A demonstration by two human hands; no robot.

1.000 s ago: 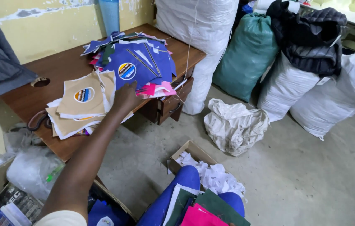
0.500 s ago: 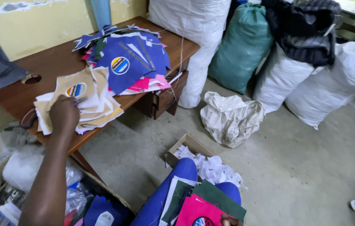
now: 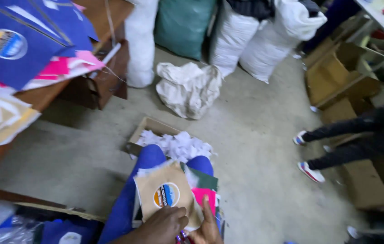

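Sacks [image 3: 264, 40], white and green, upper centre. Wooden table [image 3: 42, 97], upper left, stacked with blue and tan sheets overhanging its edge. Cardboard box of white scraps [image 3: 174, 144], centre. Tan sheet with round label [image 3: 167, 194], lower centre on the lap pile: left hand [image 3: 162, 228] clasps its bottom edge; right hand [image 3: 208, 228] flat alongside, holding nothing. Judged: sheet being seated on pile; squaring edges follows. Open floor right.

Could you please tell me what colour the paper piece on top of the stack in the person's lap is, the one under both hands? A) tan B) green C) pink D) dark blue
A: the top paper piece is tan with a round sticker, lying under the left hand and right hand; pink and green sheets only peek out beneath it.
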